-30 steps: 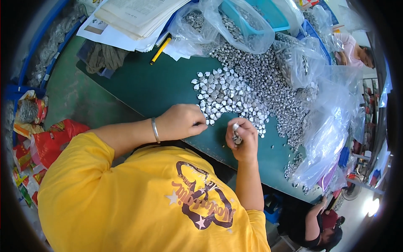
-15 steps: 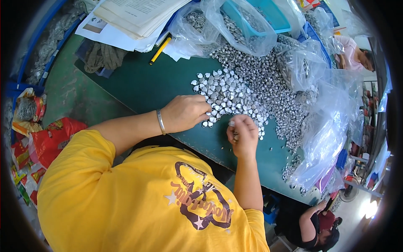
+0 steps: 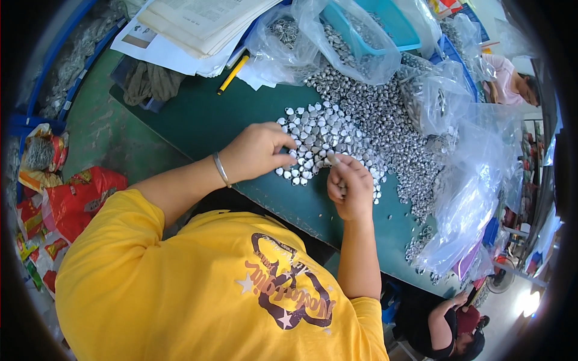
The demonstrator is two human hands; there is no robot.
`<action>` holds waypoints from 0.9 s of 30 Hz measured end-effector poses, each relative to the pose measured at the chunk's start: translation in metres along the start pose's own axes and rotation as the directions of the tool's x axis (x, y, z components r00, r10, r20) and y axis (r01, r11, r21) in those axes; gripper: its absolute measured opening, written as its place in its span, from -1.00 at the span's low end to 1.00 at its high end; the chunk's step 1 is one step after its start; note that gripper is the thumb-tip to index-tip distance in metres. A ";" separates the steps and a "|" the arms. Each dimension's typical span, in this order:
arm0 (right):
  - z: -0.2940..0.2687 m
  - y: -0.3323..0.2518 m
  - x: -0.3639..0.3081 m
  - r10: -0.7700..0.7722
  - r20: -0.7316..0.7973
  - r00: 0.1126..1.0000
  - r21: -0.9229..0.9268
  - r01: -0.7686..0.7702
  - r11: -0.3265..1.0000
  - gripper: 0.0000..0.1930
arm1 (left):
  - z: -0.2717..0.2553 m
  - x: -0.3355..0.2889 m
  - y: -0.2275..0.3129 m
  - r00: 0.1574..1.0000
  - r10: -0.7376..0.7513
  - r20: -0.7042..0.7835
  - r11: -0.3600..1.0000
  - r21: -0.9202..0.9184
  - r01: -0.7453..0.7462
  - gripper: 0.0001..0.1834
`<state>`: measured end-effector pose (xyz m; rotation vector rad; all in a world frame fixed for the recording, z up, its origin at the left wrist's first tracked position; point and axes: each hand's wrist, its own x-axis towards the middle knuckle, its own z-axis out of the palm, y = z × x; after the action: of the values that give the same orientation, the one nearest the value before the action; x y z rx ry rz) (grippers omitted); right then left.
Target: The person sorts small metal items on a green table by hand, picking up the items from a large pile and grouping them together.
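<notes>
My left hand [image 3: 260, 153] is at the left edge of a pile of small flat silvery heart-shaped metal pieces [image 3: 322, 129]. Its thumb and forefinger are apart, with pieces lying close to the tips; none is plainly held. My right hand [image 3: 352, 188] is closed at the pile's near side, fingers curled toward the palm. Small metal pieces [image 3: 343, 191] show inside its curl, partly hidden by the fingers. Behind and to the right, a larger heap of small rounded grey metal parts [image 3: 397, 129] runs into the flat ones. Both heaps lie on the dark green tabletop [image 3: 211, 126].
Clear plastic bags [image 3: 466, 180] lie along the right side, and a turquoise tray [image 3: 397, 30] stands at the back. Papers [image 3: 186, 30], a yellow marker [image 3: 233, 74] and grey gloves [image 3: 153, 82] are at the far left. Two other people [image 3: 439, 322] are to the right.
My left hand has drawn slightly left and up, its thumb and forefinger spreading. My right hand has turned a little, its fingertips shifting up toward the pile.
</notes>
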<state>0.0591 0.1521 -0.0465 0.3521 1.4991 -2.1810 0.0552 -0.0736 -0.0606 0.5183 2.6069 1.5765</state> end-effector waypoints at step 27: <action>0.050 -0.086 0.034 -0.677 0.109 0.728 -0.649 0.568 0.506 -0.85 | -0.048 0.159 0.058 0.935 -0.353 -0.019 0.355 -0.928 0.115 -0.78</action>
<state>-0.0112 0.1236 0.0262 -0.3411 2.6850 -1.9030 -0.0904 -0.0405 0.0330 -0.1584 1.2892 2.6506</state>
